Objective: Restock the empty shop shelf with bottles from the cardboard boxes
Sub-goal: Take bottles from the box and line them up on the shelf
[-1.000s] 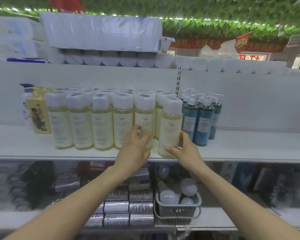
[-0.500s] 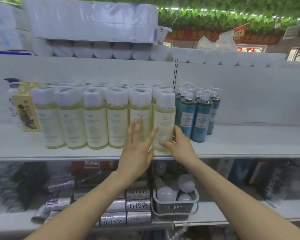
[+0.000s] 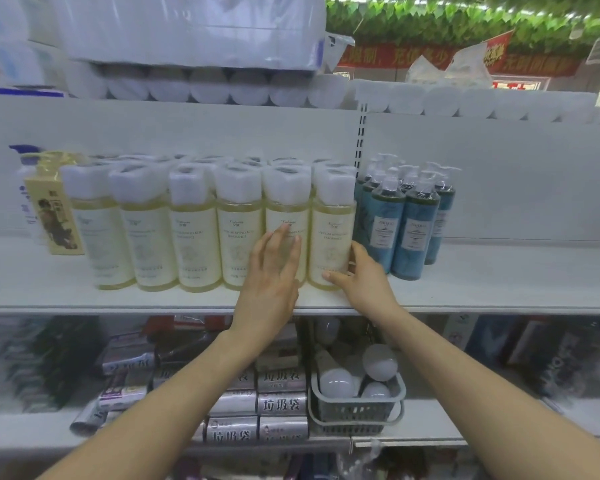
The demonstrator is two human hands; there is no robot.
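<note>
Several pale yellow bottles with white wrapped caps stand in rows on the white shelf point(image 3: 499, 289). My left hand point(image 3: 274, 271) lies flat with straight fingers against the front of one yellow bottle point(image 3: 288, 216) in the front row. My right hand point(image 3: 361, 275) curls round the base of the rightmost yellow bottle point(image 3: 333, 230), thumb in front and fingers on its right side. That bottle stands upright in line with the front row. No cardboard box is in view.
Several blue pump bottles point(image 3: 406, 226) stand just right of the yellow ones; the shelf to their right is bare. A yellow box point(image 3: 54, 216) sits at the left. Toilet rolls point(image 3: 194, 84) fill the top shelf. Below are bin-bag rolls point(image 3: 281, 405) and a grey basket point(image 3: 357, 410) of bulbs.
The rightmost yellow bottle has been pushed back into line with the front row. My left hand went from curled on the neighbouring bottle to flat against it. The view shifted slightly left.
</note>
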